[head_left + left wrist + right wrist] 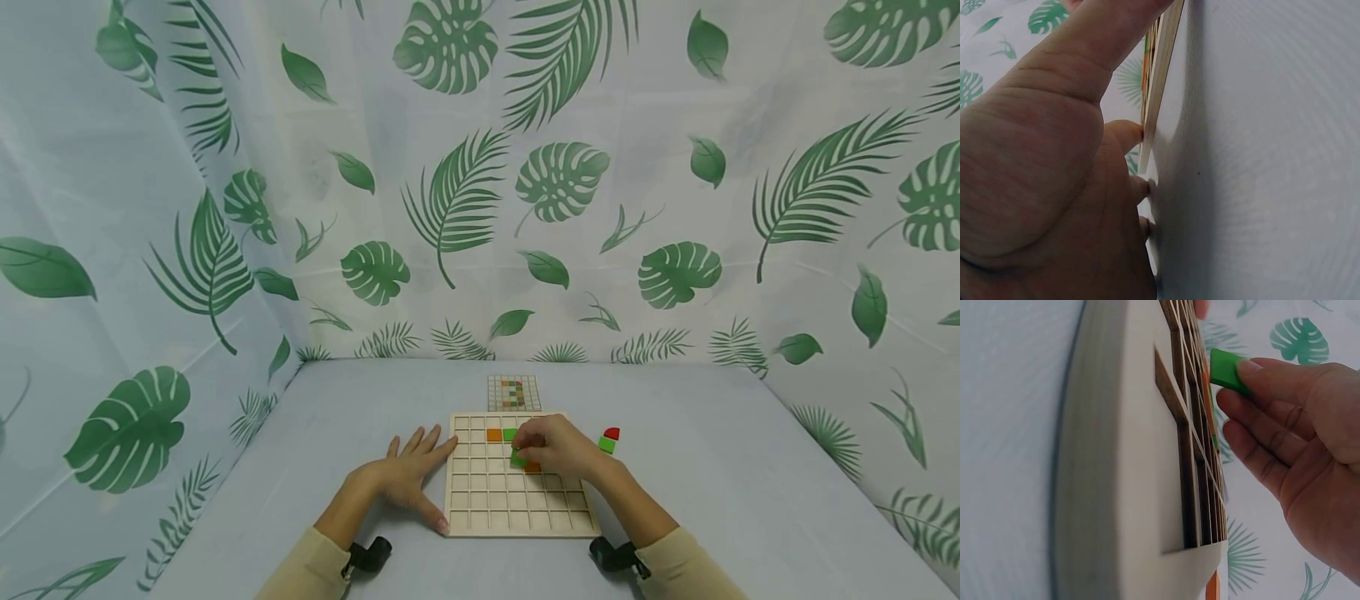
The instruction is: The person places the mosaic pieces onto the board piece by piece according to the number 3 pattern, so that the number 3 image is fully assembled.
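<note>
A wooden grid board point(487, 522) lies flat on the table, with an orange square tile point(494, 435) and a green square tile point(510, 434) in its far row. My right hand point(558, 446) is over the board and pinches a green tile point(1227, 370) between thumb and fingers. Just below that tile, another orange tile point(532, 467) sits in a cell, partly covered by the hand. My left hand point(408, 471) spreads its fingers at the board's left side, thumb at the near left corner and a fingertip at the left edge.
Beyond the board lies a small pattern card point(513, 393) printed with a coloured grid. To the right of the board are a loose green tile point(607, 445) and a red rounded piece point(612, 433). A leaf-printed curtain point(465, 208) stands behind the table.
</note>
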A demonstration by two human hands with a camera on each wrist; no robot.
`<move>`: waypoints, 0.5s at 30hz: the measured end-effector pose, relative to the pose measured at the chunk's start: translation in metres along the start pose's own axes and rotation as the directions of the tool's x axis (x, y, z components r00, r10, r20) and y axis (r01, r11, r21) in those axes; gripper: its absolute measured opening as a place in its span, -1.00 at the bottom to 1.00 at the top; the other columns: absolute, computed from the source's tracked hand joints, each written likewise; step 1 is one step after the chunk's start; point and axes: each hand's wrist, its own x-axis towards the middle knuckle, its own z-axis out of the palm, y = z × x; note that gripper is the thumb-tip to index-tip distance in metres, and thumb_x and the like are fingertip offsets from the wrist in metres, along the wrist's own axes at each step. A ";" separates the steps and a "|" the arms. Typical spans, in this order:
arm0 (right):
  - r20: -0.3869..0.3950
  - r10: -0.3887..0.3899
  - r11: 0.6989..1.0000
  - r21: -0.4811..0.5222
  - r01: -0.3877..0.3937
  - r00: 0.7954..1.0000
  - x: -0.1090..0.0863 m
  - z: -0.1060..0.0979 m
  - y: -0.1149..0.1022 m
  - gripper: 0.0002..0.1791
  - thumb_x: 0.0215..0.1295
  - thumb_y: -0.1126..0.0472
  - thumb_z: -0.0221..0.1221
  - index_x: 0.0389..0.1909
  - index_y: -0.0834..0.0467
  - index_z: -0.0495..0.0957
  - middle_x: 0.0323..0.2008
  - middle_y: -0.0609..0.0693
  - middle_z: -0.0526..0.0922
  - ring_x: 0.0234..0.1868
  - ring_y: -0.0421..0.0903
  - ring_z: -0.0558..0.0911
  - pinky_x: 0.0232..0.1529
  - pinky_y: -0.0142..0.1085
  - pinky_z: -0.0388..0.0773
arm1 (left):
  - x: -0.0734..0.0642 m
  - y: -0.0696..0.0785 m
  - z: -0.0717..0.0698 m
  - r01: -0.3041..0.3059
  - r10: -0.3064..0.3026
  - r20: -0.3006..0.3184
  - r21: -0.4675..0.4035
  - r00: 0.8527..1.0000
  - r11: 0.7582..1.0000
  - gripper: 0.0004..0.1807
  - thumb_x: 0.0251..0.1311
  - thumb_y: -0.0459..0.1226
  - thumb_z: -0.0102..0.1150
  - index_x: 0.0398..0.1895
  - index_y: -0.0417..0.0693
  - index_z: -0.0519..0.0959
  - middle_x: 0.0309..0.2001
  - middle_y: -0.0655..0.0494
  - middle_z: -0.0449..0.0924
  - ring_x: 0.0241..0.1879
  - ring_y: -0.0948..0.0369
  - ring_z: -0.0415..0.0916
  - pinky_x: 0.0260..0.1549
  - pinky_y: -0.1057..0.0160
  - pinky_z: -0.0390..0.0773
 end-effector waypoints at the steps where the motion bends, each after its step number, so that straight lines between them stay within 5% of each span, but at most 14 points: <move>1: -0.001 -0.003 1.000 -0.001 0.003 1.000 0.000 0.000 0.000 -0.93 0.37 0.28 0.35 -0.18 0.07 0.75 -0.29 -0.19 0.73 -0.34 -0.28 0.57 -0.26 -0.41 0.61 | 0.000 0.000 0.000 0.000 0.000 0.000 -0.002 1.000 1.000 0.52 -0.29 0.38 0.59 0.72 0.23 -0.11 0.72 -0.08 -0.34 0.69 -0.18 -0.44 0.52 -0.45 -0.40; 15: 0.007 0.003 1.000 -0.025 -0.003 1.000 0.001 0.002 -0.006 -0.91 0.38 0.31 0.33 -0.17 0.10 0.75 -0.28 -0.15 0.75 -0.30 -0.28 0.58 -0.23 -0.41 0.61 | 0.002 -0.001 0.001 0.010 -0.010 0.003 0.006 1.000 1.000 0.52 -0.29 0.40 0.59 0.72 0.25 -0.12 0.72 -0.07 -0.35 0.69 -0.17 -0.45 0.52 -0.45 -0.39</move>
